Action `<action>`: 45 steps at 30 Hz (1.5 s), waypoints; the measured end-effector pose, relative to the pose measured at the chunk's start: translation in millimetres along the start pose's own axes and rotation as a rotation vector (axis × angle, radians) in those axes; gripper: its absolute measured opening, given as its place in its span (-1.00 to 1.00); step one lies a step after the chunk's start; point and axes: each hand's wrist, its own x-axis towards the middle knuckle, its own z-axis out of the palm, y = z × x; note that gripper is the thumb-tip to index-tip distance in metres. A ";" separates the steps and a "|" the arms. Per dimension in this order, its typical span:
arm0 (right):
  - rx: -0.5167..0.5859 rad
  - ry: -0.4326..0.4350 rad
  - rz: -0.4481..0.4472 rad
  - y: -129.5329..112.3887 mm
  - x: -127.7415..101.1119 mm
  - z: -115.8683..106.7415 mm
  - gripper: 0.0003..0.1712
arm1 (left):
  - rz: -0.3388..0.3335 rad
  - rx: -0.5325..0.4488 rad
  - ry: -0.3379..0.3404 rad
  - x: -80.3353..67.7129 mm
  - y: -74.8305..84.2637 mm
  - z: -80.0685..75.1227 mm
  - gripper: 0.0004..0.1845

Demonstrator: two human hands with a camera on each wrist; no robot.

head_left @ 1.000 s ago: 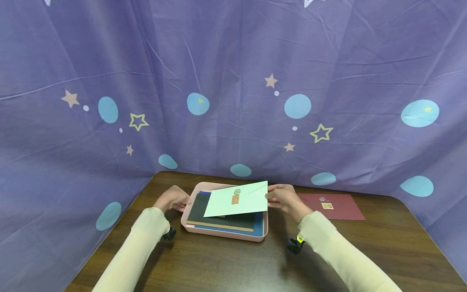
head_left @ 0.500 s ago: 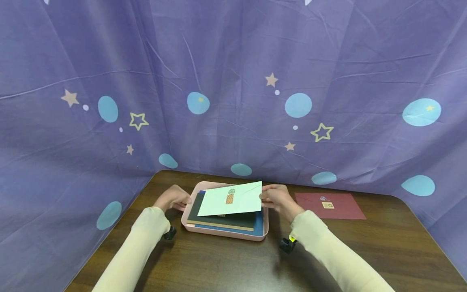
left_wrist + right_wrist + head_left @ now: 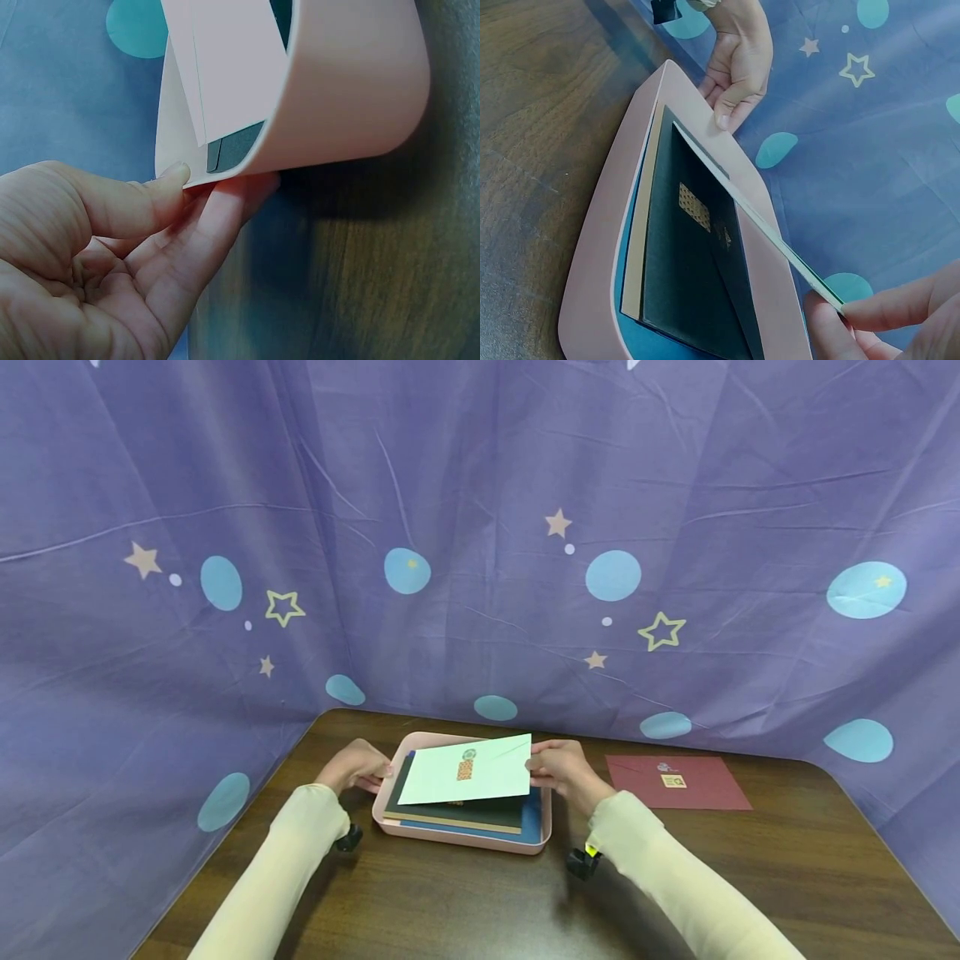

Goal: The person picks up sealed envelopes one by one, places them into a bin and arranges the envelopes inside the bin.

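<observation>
head view | right hand (image 3: 562, 768) pinches pale green envelope (image 3: 467, 771) by its edge, held tilted over pink tray (image 3: 465, 845) | left hand (image 3: 356, 768) grips tray rim | not yet laid on dark envelopes (image 3: 690, 300); red envelope (image 3: 678, 782) lies on table (image 3: 465, 902)

Overall light: we see the head view evenly and softly lit from above, neither dim nor harsh.
Shadows: we find soft dark patches on the counter (image 3: 465, 902) under both sleeves, and a deeper one beside the pink tray (image 3: 352, 90) in the left wrist view.
Glare: we notice a mild sheen on the counter's wood at the top left of the right wrist view.
Distortion: we see wide-angle bending in the head view, the purple curtain (image 3: 480, 527) bowing toward the edges.
Focus: we find the left hand (image 3: 97, 255) sharp but dull-toned; the right hand (image 3: 885, 322) sits very close and soft.
</observation>
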 end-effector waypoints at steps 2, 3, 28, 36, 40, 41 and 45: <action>-0.001 0.000 -0.003 0.6 0.8 1.7 -0.63 | 0.001 -0.002 0.000 -0.5 0.1 -0.2 -0.70; 0.000 0.001 -0.004 0.7 1.2 2.4 -0.64 | 0.002 -0.002 -0.001 -0.8 0.3 -0.4 -0.70; -0.050 0.082 -0.018 2.9 11.7 15.2 -0.73 | 0.007 0.010 -0.027 2.7 0.2 -5.1 -0.76; -0.119 0.114 -0.051 4.9 15.6 13.8 -0.69 | 0.018 -0.004 -0.002 -0.9 -0.7 0.0 -0.68; -0.136 0.118 -0.053 5.6 16.5 11.0 -0.69 | 0.021 -0.015 -0.004 1.4 -1.8 -0.4 -0.68; -0.133 0.118 -0.052 5.8 16.7 10.4 -0.68 | 0.020 -0.018 -0.004 1.6 -2.0 -0.4 -0.69; -0.127 0.113 -0.035 7.3 16.8 8.1 -0.67 | 0.026 -0.023 -0.009 1.7 -2.5 -1.1 -0.69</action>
